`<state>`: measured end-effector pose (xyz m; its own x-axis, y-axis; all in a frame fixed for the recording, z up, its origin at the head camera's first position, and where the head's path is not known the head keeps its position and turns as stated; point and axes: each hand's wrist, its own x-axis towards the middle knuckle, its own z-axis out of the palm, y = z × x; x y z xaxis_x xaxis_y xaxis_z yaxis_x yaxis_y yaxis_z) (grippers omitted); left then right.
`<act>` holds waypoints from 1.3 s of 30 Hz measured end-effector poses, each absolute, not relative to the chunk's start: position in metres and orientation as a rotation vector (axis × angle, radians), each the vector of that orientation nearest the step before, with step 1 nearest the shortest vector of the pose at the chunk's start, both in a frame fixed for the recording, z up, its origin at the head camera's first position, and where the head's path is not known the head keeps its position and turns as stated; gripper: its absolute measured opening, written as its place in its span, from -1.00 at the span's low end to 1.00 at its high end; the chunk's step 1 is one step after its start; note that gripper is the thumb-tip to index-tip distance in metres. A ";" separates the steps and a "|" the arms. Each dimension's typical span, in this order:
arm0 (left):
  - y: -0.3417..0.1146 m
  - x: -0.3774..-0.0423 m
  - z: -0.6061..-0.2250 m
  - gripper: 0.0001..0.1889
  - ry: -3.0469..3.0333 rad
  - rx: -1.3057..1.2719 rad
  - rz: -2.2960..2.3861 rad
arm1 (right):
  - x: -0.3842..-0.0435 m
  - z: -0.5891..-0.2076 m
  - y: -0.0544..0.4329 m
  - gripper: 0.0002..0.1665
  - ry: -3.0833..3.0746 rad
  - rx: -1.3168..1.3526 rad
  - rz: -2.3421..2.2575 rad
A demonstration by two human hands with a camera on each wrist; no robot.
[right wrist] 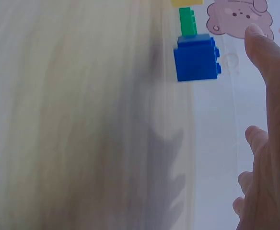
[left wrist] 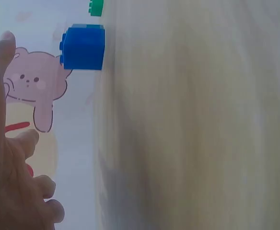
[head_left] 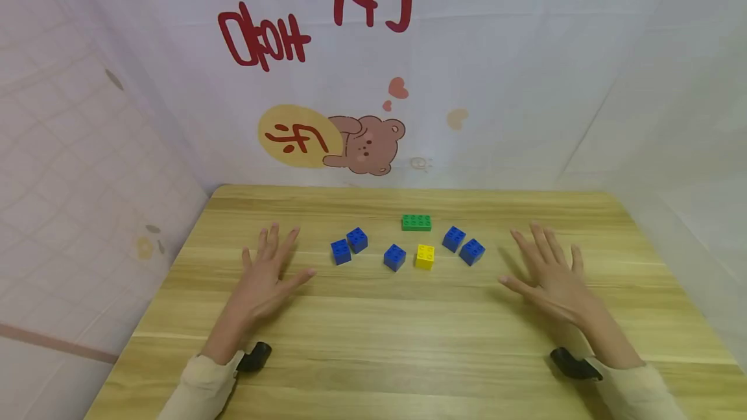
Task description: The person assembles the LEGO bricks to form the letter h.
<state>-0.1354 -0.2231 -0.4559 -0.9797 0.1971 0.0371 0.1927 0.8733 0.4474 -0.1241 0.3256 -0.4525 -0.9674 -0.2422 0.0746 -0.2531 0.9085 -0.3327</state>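
My left hand point(head_left: 264, 282) is at the left of the wooden table, fingers spread and holding nothing. Nearest to it are two blue toy bricks, a left one point(head_left: 341, 252) and one just behind it point(head_left: 357, 240). In the middle, another blue brick point(head_left: 395, 257) stands beside a yellow brick point(head_left: 425, 256); a longer green brick point(head_left: 416, 223) lies behind them. Two more blue bricks, one point(head_left: 454, 238) and its neighbour point(head_left: 472, 252), are closest to my right hand point(head_left: 551, 285), which is also spread and apart from them. A blue brick point(right wrist: 196, 60) shows in the right wrist view.
The wooden tabletop point(head_left: 408, 342) meets a white cloth backdrop point(head_left: 502, 70) printed with red characters and a bear point(head_left: 370, 146). More pale cloth hangs at the left and right sides. A black strap-like piece point(head_left: 255, 357) sits at the left wrist, another point(head_left: 574, 365) at the right.
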 end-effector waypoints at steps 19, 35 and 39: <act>-0.196 -0.138 -0.450 -0.03 2.934 0.291 0.960 | -0.136 -0.449 0.295 0.07 -3.021 0.476 0.718; -0.167 -0.140 -0.442 0.01 2.923 0.357 1.111 | -0.143 -0.448 0.281 0.08 -2.993 0.495 0.856; -0.161 -0.144 -0.445 0.00 2.930 0.371 1.162 | -0.143 -0.449 0.279 0.08 -2.984 0.507 0.929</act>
<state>-0.1437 -0.1612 -0.4450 -0.9721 0.2039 0.1157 0.2278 0.7046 0.6721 -0.1435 0.2786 -0.4487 -0.9484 -0.3090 0.0705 -0.2945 0.7767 -0.5567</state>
